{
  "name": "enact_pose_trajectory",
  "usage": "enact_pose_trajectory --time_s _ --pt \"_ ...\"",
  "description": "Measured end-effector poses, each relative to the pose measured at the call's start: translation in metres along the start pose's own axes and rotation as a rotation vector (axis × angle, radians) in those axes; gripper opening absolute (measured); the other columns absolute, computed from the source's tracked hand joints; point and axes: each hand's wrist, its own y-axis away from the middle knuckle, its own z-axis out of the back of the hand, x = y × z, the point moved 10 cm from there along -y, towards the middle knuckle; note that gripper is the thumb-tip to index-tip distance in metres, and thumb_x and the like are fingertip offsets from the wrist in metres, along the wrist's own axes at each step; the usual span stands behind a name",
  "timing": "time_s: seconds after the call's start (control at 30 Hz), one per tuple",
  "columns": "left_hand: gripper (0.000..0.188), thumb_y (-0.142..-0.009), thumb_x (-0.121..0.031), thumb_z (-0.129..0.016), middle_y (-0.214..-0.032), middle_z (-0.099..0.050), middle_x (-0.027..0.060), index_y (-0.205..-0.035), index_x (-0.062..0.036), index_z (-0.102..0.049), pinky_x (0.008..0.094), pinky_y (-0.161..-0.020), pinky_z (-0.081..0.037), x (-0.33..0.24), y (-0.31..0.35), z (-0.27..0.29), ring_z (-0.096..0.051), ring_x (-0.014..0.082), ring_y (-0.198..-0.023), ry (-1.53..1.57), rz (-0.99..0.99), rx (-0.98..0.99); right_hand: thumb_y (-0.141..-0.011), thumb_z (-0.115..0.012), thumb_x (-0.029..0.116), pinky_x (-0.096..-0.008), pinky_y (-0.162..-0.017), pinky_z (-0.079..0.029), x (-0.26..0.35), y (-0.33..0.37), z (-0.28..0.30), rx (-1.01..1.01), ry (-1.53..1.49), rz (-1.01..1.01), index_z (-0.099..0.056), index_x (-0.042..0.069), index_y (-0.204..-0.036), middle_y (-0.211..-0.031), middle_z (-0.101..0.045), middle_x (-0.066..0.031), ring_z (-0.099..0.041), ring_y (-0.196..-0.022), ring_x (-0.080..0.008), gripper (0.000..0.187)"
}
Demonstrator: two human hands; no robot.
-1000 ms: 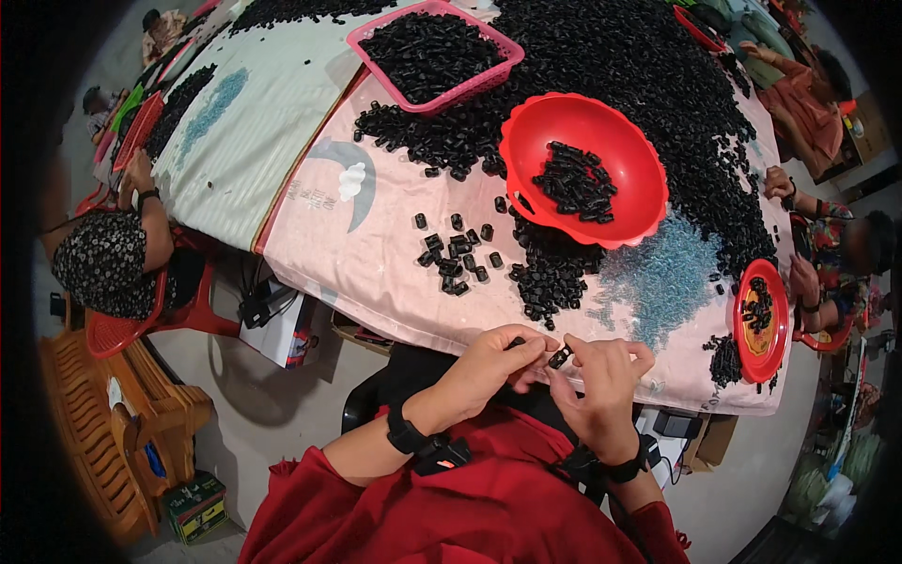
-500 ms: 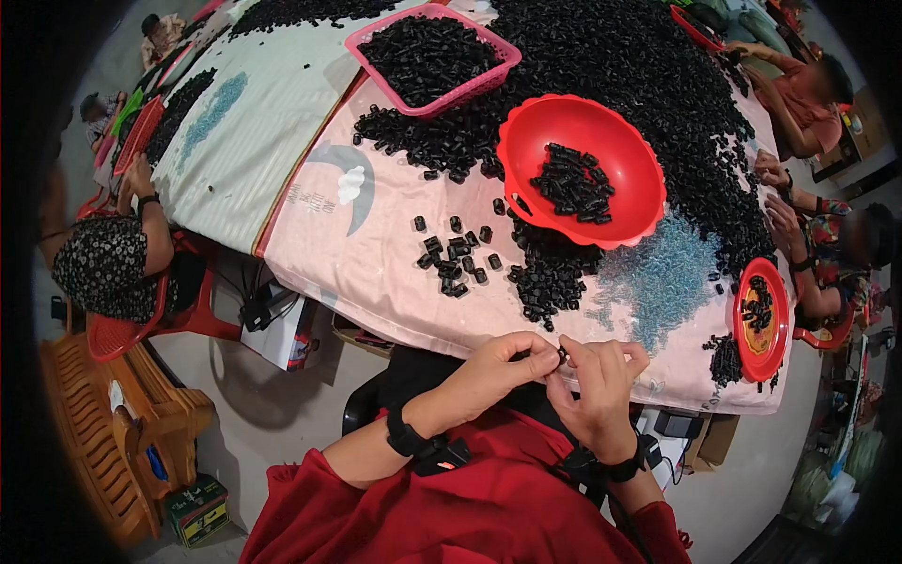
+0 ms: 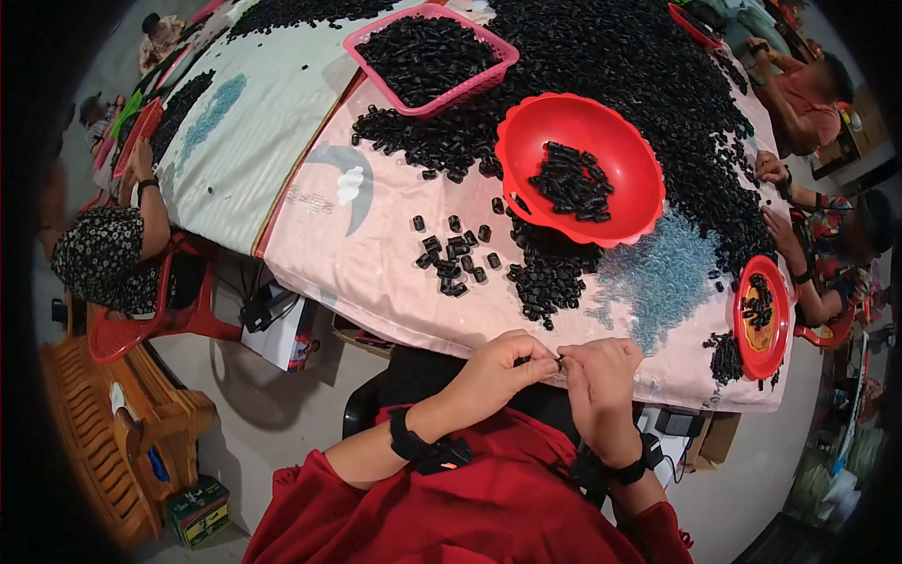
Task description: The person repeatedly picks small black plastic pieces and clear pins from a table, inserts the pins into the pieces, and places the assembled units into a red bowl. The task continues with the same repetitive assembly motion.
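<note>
Your L hand (image 3: 498,371) and R hand (image 3: 603,385) meet just off the near edge of the table, below the pale pink printed cloth (image 3: 395,303). Btwn the fingertips sits a small black plastic piece (image 3: 561,362), mostly hidden, so can't tell if it's one pc or two joined. L grip is narrow: thumb + index pinch the piece from its L side. R grip is narrow too, thumb + index closing on it from the R, w/ the other fingers curled. Black bands circle both your wrists.

Just beyond your hands lies a small heap of short black plastic pcs (image 3: 547,282), w/ a loose scatter of black cylindrical pcs (image 3: 456,252) to its L and a spread of tiny translucent blue pcs (image 3: 667,277) to its R. Behind these stands a round red plastic bowl w/ a scalloped rim (image 3: 620,160), tilted a bit, part-filled w/ black pcs. Farther back, upper L, is a pink perforated plastic basket (image 3: 474,86), heaped w/ more of the same, and a broad black pile (image 3: 611,56) covers the far side (it's too dense to count). Nr the table's R edge rests a red oval plastic tray (image 3: 779,329), also holding black pcs. Off L, a co-worker in a black floral top (image 3: 101,254) sits on a red plastic chair (image 3: 169,324).
</note>
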Motion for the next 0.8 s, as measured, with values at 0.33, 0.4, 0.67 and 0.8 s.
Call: enact_pose_trajectory --time_s 0.33,0.4,0.67,0.8 --pt "0.017 -0.105 -0.019 -0.072 -0.099 -0.072 -0.0015 -0.108 -0.0028 -0.075 0.0240 -0.080 -0.049 0.006 0.002 -0.004 -0.061 0.0051 -0.088 0.316 0.159 -0.002 -0.091 -0.074 0.004 -0.0472 -0.097 -0.035 0.000 0.004 -0.005 0.013 0.049 0.002 -0.070 0.007 -0.117 -0.096 -0.070 -0.0033 -0.066 -0.091 -0.0244 0.027" --pt "0.018 -0.104 -0.022 -0.073 -0.095 -0.072 -0.0037 -0.107 -0.0045 -0.075 0.0213 -0.070 -0.044 0.004 0.004 -0.004 -0.055 0.0023 -0.079 0.372 0.221 -0.002 -0.090 -0.077 0.008 -0.0480 -0.099 -0.034 0.007 0.000 -0.005 0.070 0.080 0.005 -0.070 0.007 -0.117 -0.096 -0.069 -0.0033 -0.066 -0.091 -0.0242 0.028" --pt "0.025 -0.103 -0.031 -0.075 -0.084 -0.068 -0.0059 -0.100 -0.0070 -0.076 0.0210 -0.061 -0.036 0.027 0.006 -0.006 -0.046 0.0016 -0.068 0.368 0.375 0.064 -0.081 -0.088 0.022 -0.0488 -0.103 -0.033 0.020 0.001 -0.009 0.136 0.326 0.106 -0.070 0.005 -0.116 -0.092 -0.064 -0.0025 -0.063 -0.086 -0.0212 0.043" --pt "0.024 -0.103 -0.033 -0.076 -0.083 -0.067 -0.0063 -0.098 -0.0090 -0.077 0.0212 -0.059 -0.036 0.036 0.009 -0.006 -0.045 0.0020 -0.066 0.391 0.443 0.092 -0.079 -0.088 0.017 -0.0488 -0.100 -0.034 0.023 0.001 -0.010 0.113 0.325 0.113 -0.069 0.006 -0.114 -0.089 -0.064 -0.0021 -0.063 -0.084 -0.0209 0.041"
